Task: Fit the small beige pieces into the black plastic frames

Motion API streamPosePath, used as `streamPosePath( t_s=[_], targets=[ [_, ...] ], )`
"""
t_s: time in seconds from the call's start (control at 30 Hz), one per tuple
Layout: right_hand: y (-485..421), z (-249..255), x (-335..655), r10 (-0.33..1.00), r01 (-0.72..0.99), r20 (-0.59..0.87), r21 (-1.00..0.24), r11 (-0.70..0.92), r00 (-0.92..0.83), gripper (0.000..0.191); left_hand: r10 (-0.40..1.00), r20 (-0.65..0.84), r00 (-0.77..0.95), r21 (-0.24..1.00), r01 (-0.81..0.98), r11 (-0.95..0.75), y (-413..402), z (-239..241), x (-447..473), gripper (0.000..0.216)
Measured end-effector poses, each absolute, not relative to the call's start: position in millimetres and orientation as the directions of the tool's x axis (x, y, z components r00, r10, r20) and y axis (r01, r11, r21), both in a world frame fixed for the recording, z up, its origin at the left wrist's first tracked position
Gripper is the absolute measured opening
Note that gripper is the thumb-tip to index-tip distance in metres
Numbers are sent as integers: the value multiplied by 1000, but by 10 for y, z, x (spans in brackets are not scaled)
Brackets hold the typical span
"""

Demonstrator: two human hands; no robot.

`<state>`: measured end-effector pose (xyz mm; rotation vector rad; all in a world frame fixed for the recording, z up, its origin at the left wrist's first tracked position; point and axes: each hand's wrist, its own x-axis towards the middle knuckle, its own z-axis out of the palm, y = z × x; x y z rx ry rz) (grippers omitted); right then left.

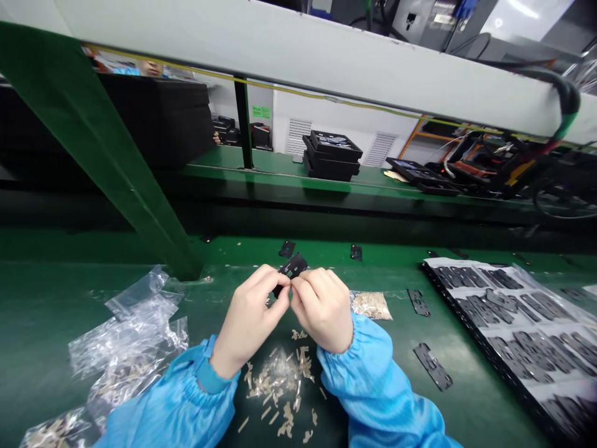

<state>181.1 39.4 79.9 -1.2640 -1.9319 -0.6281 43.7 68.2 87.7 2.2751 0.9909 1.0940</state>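
My left hand and my right hand meet above the green table, fingers pinched together on a small black flat part. The part sticks up between the fingertips. Both arms wear blue sleeves. Below my hands lies a scatter of small pale metal clips on the table.
Crumpled clear plastic bags lie at the left. A small bag of pale clips sits right of my hands. Loose black parts lie nearby. A tray of several black parts fills the right. A green post slants up left. Stacked black trays stand behind.
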Motion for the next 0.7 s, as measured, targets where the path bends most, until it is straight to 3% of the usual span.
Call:
streamPosePath(
  t_s=[0.17,0.43,0.7],
  targets=[
    [414,775,1827,564,922,788,10,387,-245,16,757,465,458,637,420,-646,712,867,434,10],
    [342,860,1896,664,869,714,-163,467,-223,18,764,460,453,652,411,-636,733,920,377,12],
    [379,812,1877,653,841,726,-199,503,-218,8,727,480,491,611,407,-679,677,940,403,11]
  ],
)
